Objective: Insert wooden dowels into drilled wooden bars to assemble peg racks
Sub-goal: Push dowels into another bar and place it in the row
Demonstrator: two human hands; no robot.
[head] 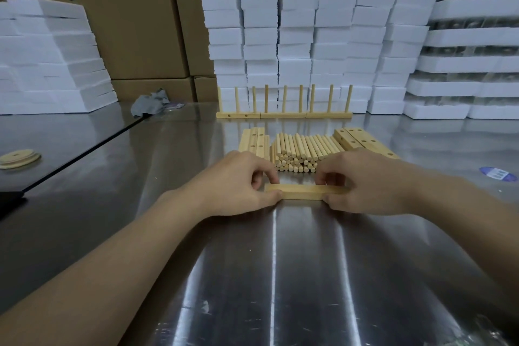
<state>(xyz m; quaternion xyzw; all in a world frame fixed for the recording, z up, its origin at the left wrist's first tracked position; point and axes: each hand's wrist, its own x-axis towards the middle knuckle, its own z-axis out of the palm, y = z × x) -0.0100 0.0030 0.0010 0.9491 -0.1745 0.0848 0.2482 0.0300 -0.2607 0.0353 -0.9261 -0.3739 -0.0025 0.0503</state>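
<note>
Pinching the bar [304,192] at each end with left grip [238,181] and right grip [365,181], we hold it on the surface [280,267] near the dowels [297,149]; we should turn its holes upward first.

Pale wooden bar [302,192] lies crosswise before piled dowels [297,153], drilled bars [254,140] flanking.
</note>
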